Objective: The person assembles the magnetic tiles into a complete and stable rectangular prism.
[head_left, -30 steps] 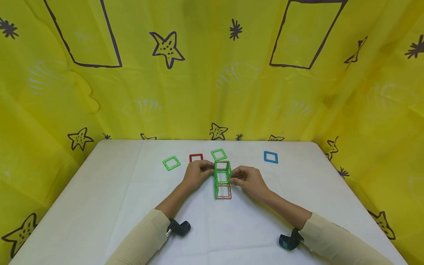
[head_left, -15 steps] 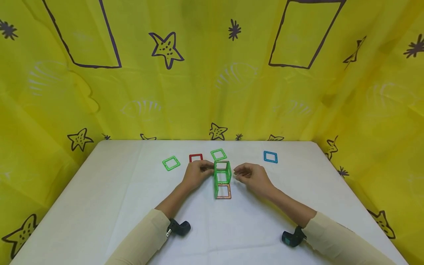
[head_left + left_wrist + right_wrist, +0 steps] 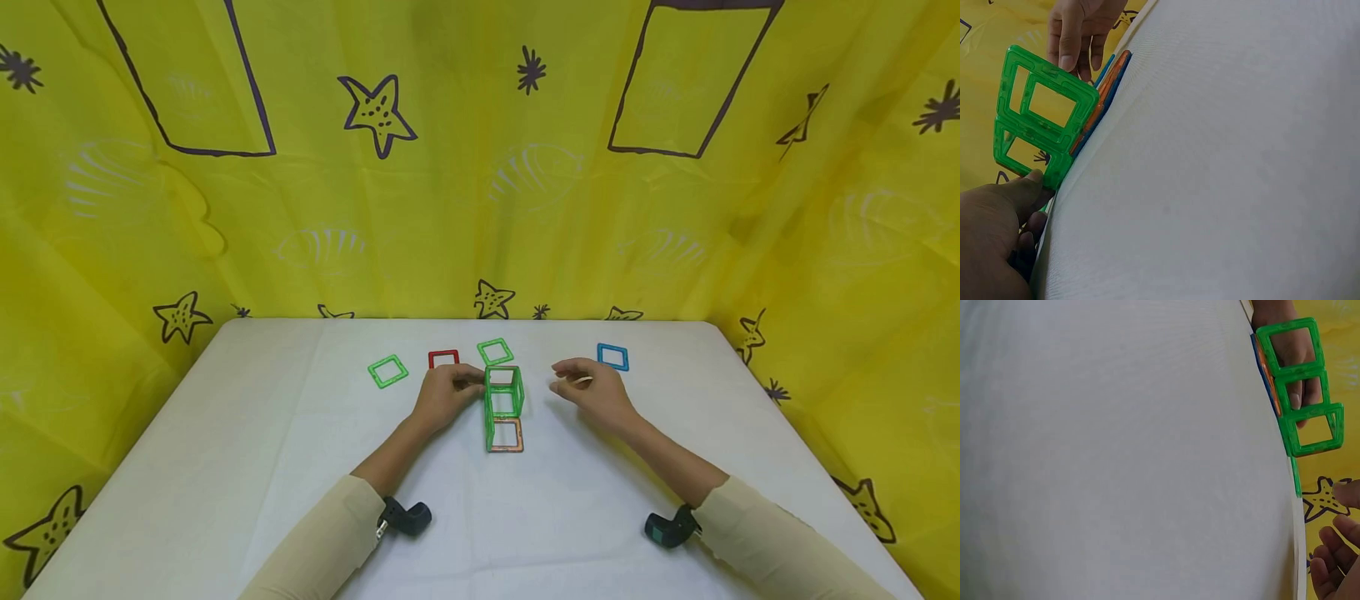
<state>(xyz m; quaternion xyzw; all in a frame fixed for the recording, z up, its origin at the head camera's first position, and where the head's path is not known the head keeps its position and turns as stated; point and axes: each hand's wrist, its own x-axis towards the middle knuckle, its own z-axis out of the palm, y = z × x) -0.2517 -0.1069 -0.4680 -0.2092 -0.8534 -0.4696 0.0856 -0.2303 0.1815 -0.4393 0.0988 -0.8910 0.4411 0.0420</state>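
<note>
A small structure of magnetic tiles (image 3: 504,402) stands mid-table, with green square frames upright. At its near end an orange tile (image 3: 507,436) lies flat; the left wrist view shows a dark blue edge (image 3: 1102,111) under it. My left hand (image 3: 444,398) holds the structure's left side near the back, thumb against a green tile (image 3: 1047,106) low at its corner. Through the frames, the right wrist view shows that hand's fingertips (image 3: 1296,400). My right hand (image 3: 596,393) hovers to the right, apart from the structure, with fingers loosely bent and nothing in them.
Loose tiles lie behind: a green one (image 3: 387,372) at left, a red one (image 3: 444,356) partly covered by the left hand, another green one (image 3: 495,351) just behind the structure, and a blue one (image 3: 612,357) beyond the right hand. A yellow curtain (image 3: 450,208) hangs behind the white table (image 3: 345,517).
My right hand has let go of the structure's right side and moved away to the right. The left hand and the structure have stayed in place.
</note>
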